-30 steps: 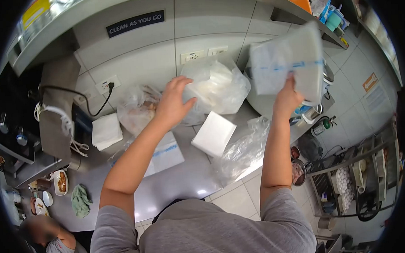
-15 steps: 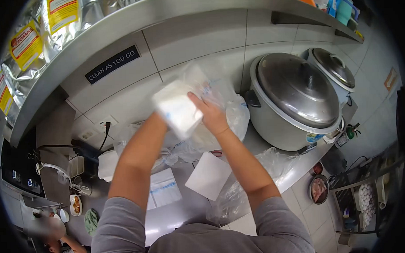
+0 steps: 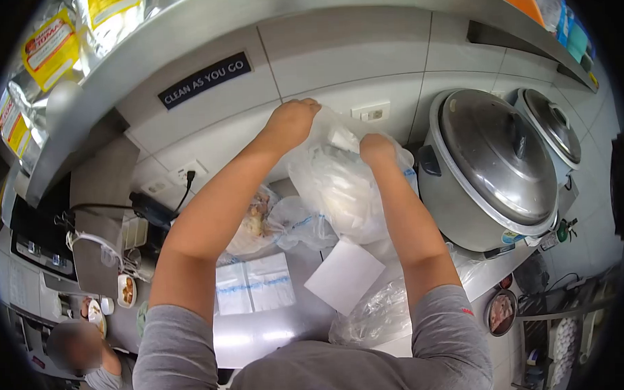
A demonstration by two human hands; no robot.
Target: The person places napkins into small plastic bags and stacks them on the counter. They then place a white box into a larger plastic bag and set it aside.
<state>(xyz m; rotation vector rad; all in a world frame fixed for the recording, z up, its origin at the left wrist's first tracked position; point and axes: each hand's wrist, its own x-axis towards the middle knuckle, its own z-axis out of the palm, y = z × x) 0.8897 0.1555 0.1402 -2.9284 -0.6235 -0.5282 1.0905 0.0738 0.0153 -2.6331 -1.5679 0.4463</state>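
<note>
A large clear plastic bag with white contents stands on the counter against the wall. My left hand is closed on its upper edge at the left, and my right hand grips the edge on the right. A small white piece shows in the bag's mouth between my hands. Left of the bag, a knotted plastic bag holds something brownish that I cannot make out. Nearer my body lie flat white plastic packs with blue print and a white sheet.
A big rice cooker stands right of the bag, with a smaller cooker behind it. Crumpled clear plastic lies at the counter's front edge. A metal shelf runs overhead. Another person is at lower left.
The white packet that was between my hands is no longer held up. My hands have moved apart and now hold the large bag's upper edges. The view has shifted left.
</note>
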